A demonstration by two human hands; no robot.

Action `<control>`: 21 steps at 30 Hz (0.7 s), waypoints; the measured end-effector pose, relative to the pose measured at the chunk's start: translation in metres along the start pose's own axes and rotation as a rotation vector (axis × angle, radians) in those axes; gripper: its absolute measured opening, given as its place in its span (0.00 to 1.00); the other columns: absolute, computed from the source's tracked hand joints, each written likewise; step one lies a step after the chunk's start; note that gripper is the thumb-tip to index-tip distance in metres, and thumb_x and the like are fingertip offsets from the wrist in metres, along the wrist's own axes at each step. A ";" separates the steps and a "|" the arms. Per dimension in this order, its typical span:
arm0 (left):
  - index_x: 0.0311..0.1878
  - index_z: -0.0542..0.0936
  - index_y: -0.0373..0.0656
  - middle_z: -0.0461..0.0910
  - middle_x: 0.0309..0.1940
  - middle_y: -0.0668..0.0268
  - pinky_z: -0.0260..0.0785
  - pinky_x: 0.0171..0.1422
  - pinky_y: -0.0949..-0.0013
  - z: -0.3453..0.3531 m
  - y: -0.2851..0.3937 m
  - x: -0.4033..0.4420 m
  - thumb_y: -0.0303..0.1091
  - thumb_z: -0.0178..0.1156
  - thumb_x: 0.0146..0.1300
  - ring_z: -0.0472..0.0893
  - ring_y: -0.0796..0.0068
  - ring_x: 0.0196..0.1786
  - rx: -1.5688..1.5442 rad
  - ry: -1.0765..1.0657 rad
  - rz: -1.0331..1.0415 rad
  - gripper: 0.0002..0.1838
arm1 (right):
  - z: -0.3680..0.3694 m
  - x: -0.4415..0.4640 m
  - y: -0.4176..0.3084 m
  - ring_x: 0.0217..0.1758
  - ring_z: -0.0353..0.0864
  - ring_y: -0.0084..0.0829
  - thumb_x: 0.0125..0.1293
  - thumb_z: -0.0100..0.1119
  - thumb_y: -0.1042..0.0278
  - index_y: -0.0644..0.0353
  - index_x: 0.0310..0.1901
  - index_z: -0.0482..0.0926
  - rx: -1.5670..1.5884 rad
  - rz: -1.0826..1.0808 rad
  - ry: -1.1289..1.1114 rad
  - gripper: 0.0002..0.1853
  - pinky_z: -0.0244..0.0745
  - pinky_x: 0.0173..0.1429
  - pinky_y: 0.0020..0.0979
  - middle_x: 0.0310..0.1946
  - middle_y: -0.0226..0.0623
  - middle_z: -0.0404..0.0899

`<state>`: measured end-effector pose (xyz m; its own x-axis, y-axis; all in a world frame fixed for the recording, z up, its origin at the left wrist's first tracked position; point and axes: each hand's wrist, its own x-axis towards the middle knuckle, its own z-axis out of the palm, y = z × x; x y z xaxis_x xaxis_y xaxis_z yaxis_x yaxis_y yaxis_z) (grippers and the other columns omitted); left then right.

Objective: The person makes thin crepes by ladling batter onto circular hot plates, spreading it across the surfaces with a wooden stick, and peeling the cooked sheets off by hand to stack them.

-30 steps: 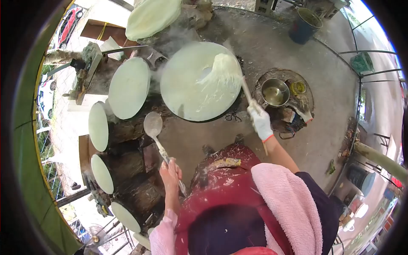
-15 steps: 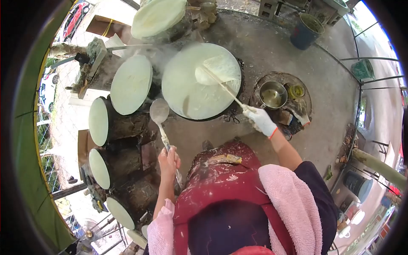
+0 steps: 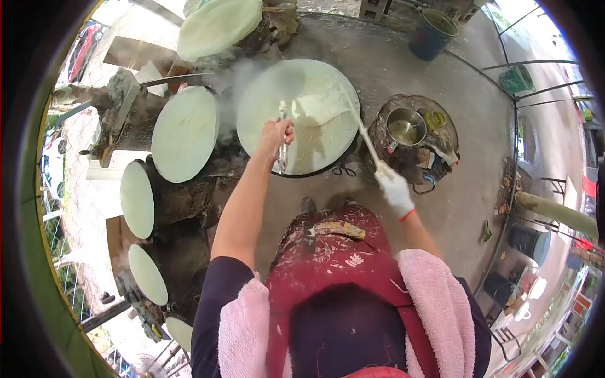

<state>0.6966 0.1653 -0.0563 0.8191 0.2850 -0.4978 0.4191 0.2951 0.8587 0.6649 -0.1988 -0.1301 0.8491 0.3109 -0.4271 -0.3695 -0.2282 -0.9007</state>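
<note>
Pale batter (image 3: 252, 126) covers a large round griddle, with a thicker patch of batter (image 3: 324, 108) right of its middle. My bare left hand (image 3: 277, 135) is over the griddle, closed around the handle of a ladle (image 3: 282, 160); the ladle's bowl blends into the pale surface. My gloved right hand (image 3: 396, 189) grips a long wooden stick (image 3: 367, 140) near the griddle's right side. The stick's far end reaches the griddle's right part, by the thick patch.
More pale rounds, such as a large oval one (image 3: 185, 134), line the left side. To the right, a metal pot (image 3: 406, 126) and a jar of yellow liquid (image 3: 435, 120) stand on a round stand. A dark bucket (image 3: 433, 34) is at the back right.
My left hand has moved up and forward with the ladle, from beside the apron to over the griddle. My right hand has swung the stick rightward, away from the griddle's middle.
</note>
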 end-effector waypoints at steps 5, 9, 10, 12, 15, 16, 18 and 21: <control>0.38 0.71 0.36 0.64 0.20 0.74 0.55 0.22 0.76 0.019 -0.010 -0.058 0.31 0.51 0.70 0.62 0.84 0.17 -0.145 0.027 -0.294 0.07 | 0.094 -0.023 -0.026 0.22 0.64 0.09 0.69 0.64 0.61 0.55 0.62 0.78 0.373 0.453 -0.190 0.22 0.57 0.23 0.15 0.26 0.16 0.74; 0.37 0.69 0.41 0.64 0.20 0.76 0.56 0.23 0.74 0.007 -0.016 -0.085 0.29 0.50 0.70 0.62 0.85 0.17 -0.442 0.054 -0.374 0.05 | 0.075 -0.019 -0.048 0.22 0.63 0.09 0.70 0.61 0.60 0.56 0.65 0.76 0.199 0.126 0.024 0.23 0.56 0.22 0.16 0.27 0.16 0.75; 0.37 0.69 0.42 0.64 0.20 0.76 0.56 0.24 0.75 0.009 -0.011 -0.095 0.29 0.50 0.70 0.62 0.85 0.17 -0.487 0.055 -0.390 0.04 | 0.076 -0.015 -0.033 0.22 0.64 0.09 0.70 0.62 0.60 0.56 0.65 0.76 0.208 0.145 0.058 0.23 0.56 0.23 0.16 0.28 0.16 0.75; 0.37 0.67 0.42 0.65 0.22 0.76 0.58 0.25 0.74 0.014 -0.012 -0.101 0.28 0.51 0.69 0.64 0.83 0.19 -0.595 0.032 -0.412 0.04 | 0.091 -0.019 -0.022 0.22 0.64 0.10 0.69 0.62 0.60 0.54 0.64 0.77 0.247 0.235 0.000 0.23 0.57 0.22 0.17 0.27 0.17 0.75; 0.37 0.66 0.42 0.65 0.24 0.75 0.59 0.26 0.73 0.033 -0.027 -0.089 0.25 0.50 0.69 0.65 0.82 0.20 -0.891 0.015 -0.379 0.05 | 0.137 -0.027 -0.030 0.15 0.62 0.14 0.69 0.63 0.59 0.50 0.61 0.79 0.393 0.389 -0.198 0.21 0.55 0.17 0.21 0.21 0.20 0.70; 0.37 0.68 0.45 0.67 0.24 0.71 0.59 0.27 0.72 0.031 -0.030 -0.085 0.27 0.52 0.69 0.66 0.78 0.21 -1.006 -0.035 -0.378 0.04 | 0.130 -0.026 -0.036 0.15 0.62 0.13 0.69 0.63 0.60 0.50 0.62 0.78 0.349 0.420 -0.222 0.21 0.54 0.17 0.20 0.21 0.20 0.70; 0.43 0.72 0.41 0.68 0.24 0.71 0.59 0.26 0.74 -0.004 -0.015 -0.106 0.29 0.50 0.72 0.68 0.80 0.22 -0.735 -0.061 -0.193 0.03 | 0.099 -0.024 -0.064 0.15 0.60 0.11 0.69 0.63 0.60 0.50 0.64 0.77 0.284 0.371 -0.235 0.22 0.53 0.16 0.18 0.21 0.19 0.70; 0.54 0.74 0.37 0.68 0.22 0.74 0.58 0.24 0.76 -0.056 -0.040 -0.144 0.33 0.44 0.76 0.68 0.84 0.18 -1.365 -0.453 -0.244 0.13 | 0.047 -0.002 -0.081 0.14 0.56 0.08 0.70 0.61 0.57 0.52 0.66 0.75 0.206 0.218 -0.031 0.25 0.49 0.16 0.16 0.22 0.16 0.71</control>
<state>0.5403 0.1632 -0.0257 0.9424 -0.1272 -0.3093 0.0839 0.9852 -0.1497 0.6754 -0.1379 -0.0601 0.7304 0.3035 -0.6119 -0.6135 -0.1021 -0.7831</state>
